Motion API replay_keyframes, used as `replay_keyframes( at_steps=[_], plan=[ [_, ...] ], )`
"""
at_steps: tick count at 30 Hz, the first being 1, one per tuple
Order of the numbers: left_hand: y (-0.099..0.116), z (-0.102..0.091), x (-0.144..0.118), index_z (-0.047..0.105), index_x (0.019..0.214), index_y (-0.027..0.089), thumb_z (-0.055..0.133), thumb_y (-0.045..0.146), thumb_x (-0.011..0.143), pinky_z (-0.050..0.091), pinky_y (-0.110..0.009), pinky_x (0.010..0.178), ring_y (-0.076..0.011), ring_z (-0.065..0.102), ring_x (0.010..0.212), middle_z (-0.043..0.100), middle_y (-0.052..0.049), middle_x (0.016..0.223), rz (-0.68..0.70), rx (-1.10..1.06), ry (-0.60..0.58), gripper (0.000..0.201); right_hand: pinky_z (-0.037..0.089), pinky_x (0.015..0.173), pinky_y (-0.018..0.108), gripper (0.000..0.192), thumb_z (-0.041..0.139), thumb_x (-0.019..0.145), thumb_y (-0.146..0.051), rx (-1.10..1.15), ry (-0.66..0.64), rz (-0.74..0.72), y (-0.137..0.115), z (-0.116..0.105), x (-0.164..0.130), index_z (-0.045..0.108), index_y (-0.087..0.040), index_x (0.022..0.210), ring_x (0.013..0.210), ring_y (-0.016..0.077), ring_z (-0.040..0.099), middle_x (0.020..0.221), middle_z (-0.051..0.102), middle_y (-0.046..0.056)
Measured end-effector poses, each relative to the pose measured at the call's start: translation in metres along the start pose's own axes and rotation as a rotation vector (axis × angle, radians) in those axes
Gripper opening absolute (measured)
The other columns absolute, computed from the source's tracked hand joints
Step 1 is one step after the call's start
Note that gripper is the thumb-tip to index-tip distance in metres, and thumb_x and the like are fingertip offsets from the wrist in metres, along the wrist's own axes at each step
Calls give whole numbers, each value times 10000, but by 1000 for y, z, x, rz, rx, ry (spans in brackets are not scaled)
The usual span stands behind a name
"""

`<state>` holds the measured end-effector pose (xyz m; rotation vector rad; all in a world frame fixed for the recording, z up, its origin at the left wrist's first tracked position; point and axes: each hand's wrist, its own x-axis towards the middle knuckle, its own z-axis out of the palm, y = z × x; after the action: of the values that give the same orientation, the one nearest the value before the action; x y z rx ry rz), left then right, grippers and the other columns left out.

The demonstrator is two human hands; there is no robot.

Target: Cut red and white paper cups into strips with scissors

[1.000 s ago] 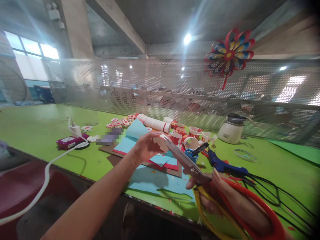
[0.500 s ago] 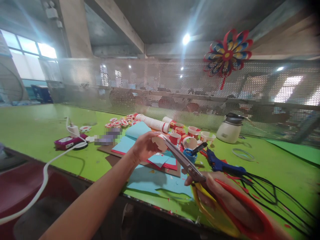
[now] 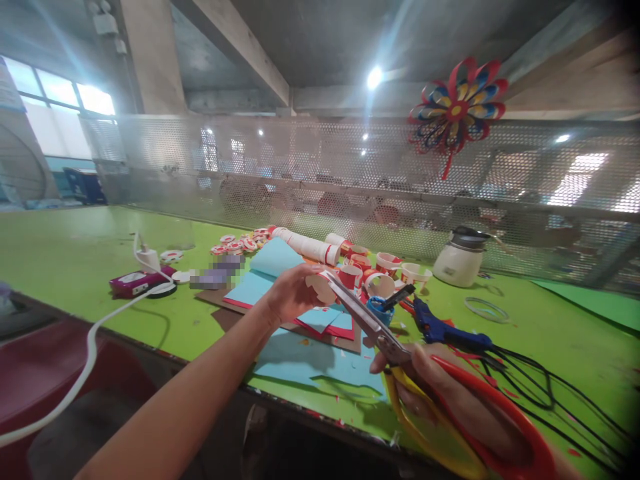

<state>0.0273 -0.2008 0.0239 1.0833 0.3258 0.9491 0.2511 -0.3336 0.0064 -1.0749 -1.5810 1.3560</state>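
Observation:
My left hand (image 3: 293, 293) is closed on a small round whitish paper piece (image 3: 320, 291), which looks like a cut paper cup part. My right hand (image 3: 445, 387) grips scissors (image 3: 380, 335) with one red and one yellow handle. Their blades reach up and left to the paper piece's edge and look nearly closed. Below the hands lie light blue paper sheets (image 3: 310, 367) with red paper and a brown board. Close behind the blades stand several cut red-and-white paper cups (image 3: 380, 285) and a blue holder (image 3: 380, 311) with a black-handled tool in it.
A blue glue gun (image 3: 450, 333) with black cable lies right of the scissors. Farther back are a white kettle (image 3: 459, 259), a long stack of cups (image 3: 307, 245) and round paper pieces (image 3: 235, 247). A power bank (image 3: 135, 282) and white cable (image 3: 93, 340) are left. Perforated metal screen (image 3: 310, 160) stands behind.
Almost nothing differs. The scissors' blades and the paper piece have shifted very slightly, with both hands in about the same place.

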Motion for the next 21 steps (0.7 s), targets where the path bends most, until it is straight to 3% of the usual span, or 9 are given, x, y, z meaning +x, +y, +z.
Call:
replay_keyframes(
  at_steps=[7,21],
  plan=[
    [1,2,0,631,769,101,621,336,651,448,-254,503,-174,602,550,643,-68,639,-14,-24,-21,263,346,479,226,441,460,840,-597,-132,73,-59,-10,6,-2,689,-221,811,439,100,356,466,390,-52],
    [4,4,-1,633,750,97,609,302,664,424,-253,502,-152,577,541,637,-66,640,16,-23,63,224,250,438,221,422,390,925,-492,-295,26,-126,-5,3,2,666,-175,890,403,71,312,441,352,-75]
  ],
)
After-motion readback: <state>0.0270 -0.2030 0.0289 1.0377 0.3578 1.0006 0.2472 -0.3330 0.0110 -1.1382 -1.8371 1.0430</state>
